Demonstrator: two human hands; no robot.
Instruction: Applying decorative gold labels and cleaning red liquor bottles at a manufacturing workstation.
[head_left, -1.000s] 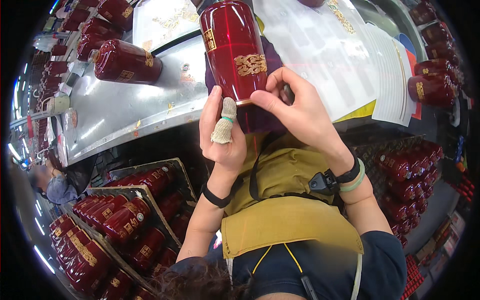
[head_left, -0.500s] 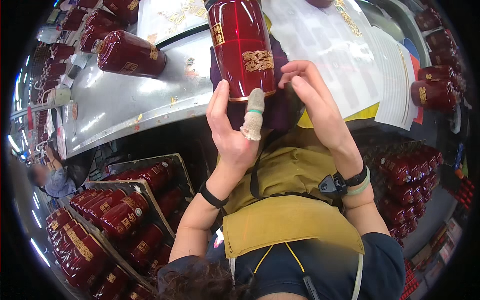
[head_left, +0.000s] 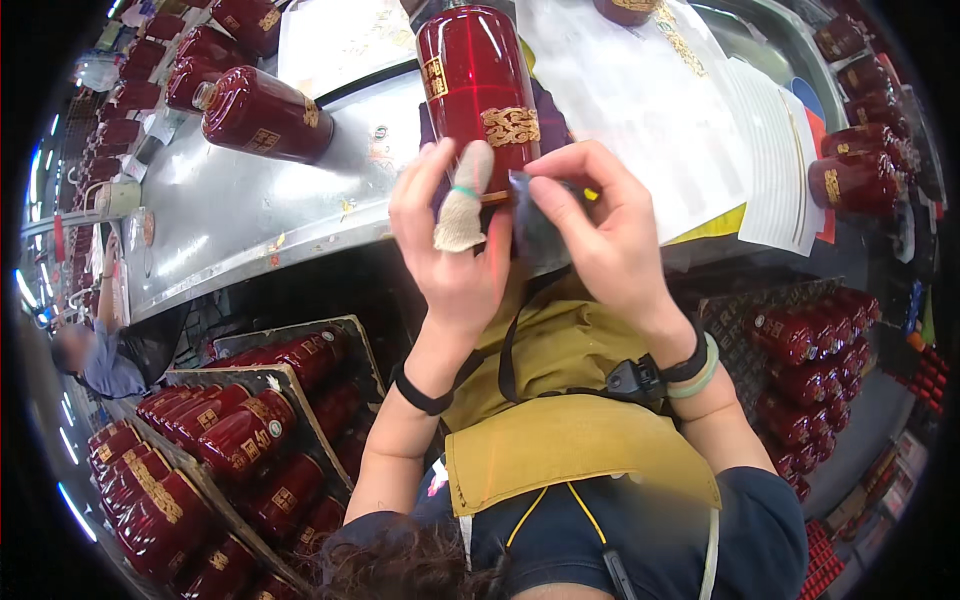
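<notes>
A glossy dark red bottle (head_left: 475,75) with gold ornaments lies on a dark purple cloth (head_left: 548,112) at the table's near edge, its base toward me. My left hand (head_left: 450,240) is at the bottle's base, fingers stretched and apart. One finger wears a pale cloth finger cover (head_left: 464,205) with a green band and overlaps the bottle. My right hand (head_left: 610,225) is closed, thumb and forefinger pinching a dark bluish-grey, blurred thin piece (head_left: 535,225) right of the base. What kind of piece it is I cannot make out.
Another red bottle (head_left: 262,112) lies on the metal table (head_left: 235,225) to the left. Paper sheets (head_left: 770,150) and a gold strip (head_left: 682,40) lie on the right. Crates of red bottles (head_left: 235,430) stand below left, stacked bottles (head_left: 810,370) below right. A person (head_left: 115,355) is at far left.
My right hand has moved left toward the bottle's base, and the dark piece now shows in its pinch. My left hand has shifted slightly left, its covered finger tilting over the bottle.
</notes>
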